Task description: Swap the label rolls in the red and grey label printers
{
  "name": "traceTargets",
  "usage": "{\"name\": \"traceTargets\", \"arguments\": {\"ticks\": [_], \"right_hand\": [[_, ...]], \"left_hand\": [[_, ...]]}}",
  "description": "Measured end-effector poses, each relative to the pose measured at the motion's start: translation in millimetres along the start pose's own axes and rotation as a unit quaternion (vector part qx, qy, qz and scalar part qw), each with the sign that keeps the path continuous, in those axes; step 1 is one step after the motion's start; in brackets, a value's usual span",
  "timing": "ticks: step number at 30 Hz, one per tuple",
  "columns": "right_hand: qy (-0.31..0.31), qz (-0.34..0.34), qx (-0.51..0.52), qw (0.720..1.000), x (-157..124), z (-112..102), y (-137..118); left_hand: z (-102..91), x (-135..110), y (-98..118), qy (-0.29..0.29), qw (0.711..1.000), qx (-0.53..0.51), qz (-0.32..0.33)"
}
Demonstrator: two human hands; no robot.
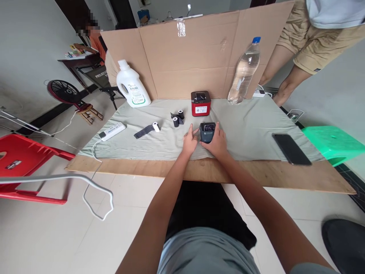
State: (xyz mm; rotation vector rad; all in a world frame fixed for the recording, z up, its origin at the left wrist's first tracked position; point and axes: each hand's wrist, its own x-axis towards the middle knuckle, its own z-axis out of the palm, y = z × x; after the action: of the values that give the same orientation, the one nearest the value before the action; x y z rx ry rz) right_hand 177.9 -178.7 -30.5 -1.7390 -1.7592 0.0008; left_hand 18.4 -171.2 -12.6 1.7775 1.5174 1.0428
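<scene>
A small dark label printer (pixel 207 133) sits on the grey cloth in front of me, its top face shiny black. My right hand (pixel 218 141) grips it, thumb along the near edge and fingers down the right side. Just left of it is my left hand (pixel 190 141), fingers apart, one finger pointing toward the printer's side. Behind stands a red box-shaped device (pixel 201 109) with a black top and a white label. To the left lie two small dark rolls (pixel 176 121) and a white-ended roll (pixel 155 127) with a dark strip unwound.
A white jug (pixel 134 85) and a water bottle (pixel 243 74) stand against the cardboard screen (pixel 188 57). A power strip (pixel 113 131) lies left, a phone (pixel 291 149) right. A person in shorts (pixel 302 42) stands behind at right; another person sits far left.
</scene>
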Motion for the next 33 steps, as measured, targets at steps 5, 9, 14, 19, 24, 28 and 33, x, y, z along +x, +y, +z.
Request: {"name": "traceTargets", "arguments": {"ticks": [5,9,14,19,24,28,33], "right_hand": [[-0.009,-0.01,0.003,1.0,0.4,-4.7,-2.8],[-0.032,0.007,0.007,0.999,0.0,-11.8,-7.0],[-0.065,0.025,0.024,0.997,-1.1,-21.1,-12.8],[-0.074,0.03,0.023,0.997,-1.9,-26.1,-16.5],[-0.073,0.033,0.019,0.997,-1.8,-25.3,-16.6],[-0.068,0.027,0.014,0.997,-1.1,-22.9,-14.9],[-0.044,0.016,0.007,0.999,-0.6,-16.2,-11.5]], "left_hand": [[-0.3,-2.8,4.3,0.013,0.998,-0.038,0.049],[5.1,-3.1,15.9,0.026,0.981,-0.192,-0.015],[-0.8,-8.2,37.6,0.027,0.861,-0.468,-0.197],[-24.3,-11.3,38.8,-0.013,0.762,-0.585,-0.277],[-33.7,-6.3,32.8,-0.039,0.703,-0.644,-0.298],[-34.6,-4.9,32.0,-0.062,0.678,-0.668,-0.3],[-34.9,-4.9,28.4,-0.108,0.648,-0.69,-0.305]]}}
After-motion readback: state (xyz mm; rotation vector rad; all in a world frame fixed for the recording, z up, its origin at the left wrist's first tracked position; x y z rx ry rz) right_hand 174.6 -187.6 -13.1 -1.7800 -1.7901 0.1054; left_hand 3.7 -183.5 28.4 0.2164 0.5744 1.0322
